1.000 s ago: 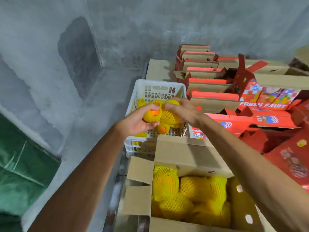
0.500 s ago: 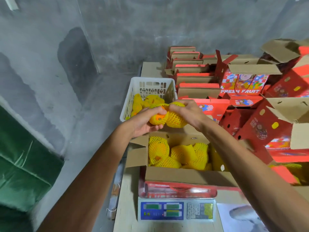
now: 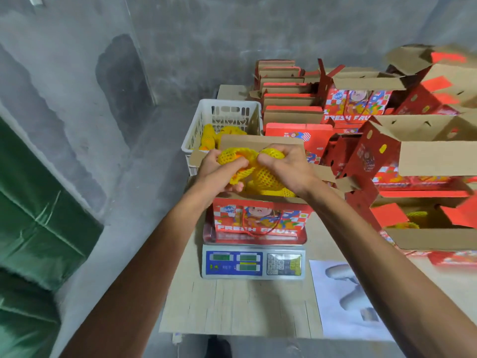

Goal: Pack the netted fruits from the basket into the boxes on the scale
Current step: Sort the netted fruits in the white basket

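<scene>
The open box (image 3: 260,218) on the scale (image 3: 253,264) sits just under both hands and looks nearly full of netted fruits (image 3: 263,180), so this box seems close to done. A few more lie in the white basket (image 3: 196,140) beyond the hands. The left hand (image 3: 219,174) curls around one netted fruit (image 3: 228,157), fingers closed on it. The right hand (image 3: 289,166) grips another (image 3: 271,152) beside it. Both fruits hover over the box opening, not yet set down.
</scene>
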Demonstrator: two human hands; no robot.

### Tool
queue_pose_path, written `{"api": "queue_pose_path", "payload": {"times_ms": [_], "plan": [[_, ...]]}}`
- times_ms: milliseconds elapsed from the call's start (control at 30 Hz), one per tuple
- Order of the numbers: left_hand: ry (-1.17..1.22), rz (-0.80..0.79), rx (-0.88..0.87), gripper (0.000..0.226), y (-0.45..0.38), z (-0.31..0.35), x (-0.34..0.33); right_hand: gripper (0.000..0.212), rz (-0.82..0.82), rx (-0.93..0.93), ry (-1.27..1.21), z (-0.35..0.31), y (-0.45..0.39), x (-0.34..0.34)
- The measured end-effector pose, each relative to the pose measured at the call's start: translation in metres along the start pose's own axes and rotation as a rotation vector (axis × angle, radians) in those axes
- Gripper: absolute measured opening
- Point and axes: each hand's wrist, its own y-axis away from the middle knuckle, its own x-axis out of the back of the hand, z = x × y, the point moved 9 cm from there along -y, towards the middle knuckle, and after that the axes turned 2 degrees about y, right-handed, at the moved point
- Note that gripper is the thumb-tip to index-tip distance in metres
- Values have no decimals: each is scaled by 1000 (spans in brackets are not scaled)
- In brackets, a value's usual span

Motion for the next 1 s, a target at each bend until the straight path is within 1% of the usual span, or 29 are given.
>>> {"api": "queue_pose_path", "payload": {"times_ms": [67, 133, 200, 233, 267, 300, 433, 500, 633, 700, 767, 867, 1000], "plan": [[29, 2, -13, 49, 17, -11, -1, 11, -8, 6, -23, 4, 19, 0], [50, 26, -24, 45, 32, -20, 1, 13, -29, -11, -80, 11, 36, -3], [35, 50, -47, 46, 44, -25, 4, 20, -44, -35, -141, 18, 51, -6], [6, 62, -64, 48, 51, -27, 6, 27, -46, -41, -156, 21, 58, -8], [-20, 71, -83, 50, 57, -29, 8, 34, -44, -42, -154, 23, 64, -10], [-30, 75, -98, 51, 63, -31, 10, 36, -38, -40, -147, 25, 69, -12], [22, 75, -77, 51, 83, -48, 16, 25, -19, -17, -142, 32, 86, -19], [34, 74, -53, 47, 91, -57, 19, 25, -26, -16, -144, 34, 93, -23], [75, 79, -14, 35, 103, -72, 24, 32, -32, -18, -164, 43, 106, -32], [96, 73, -19, 30, 107, -75, 25, 29, -17, -23, -180, 48, 111, -32], [126, 61, -44, 26, 109, -73, 26, 30, 4, -59, -204, 51, 113, -29], [158, 64, -63, 34, 107, -66, 29, 34, 53, -107, -258, 47, 105, -14], [126, 46, -60, 41, 101, -59, 29, 39, 100, -132, -268, 32, 71, 16]]}}
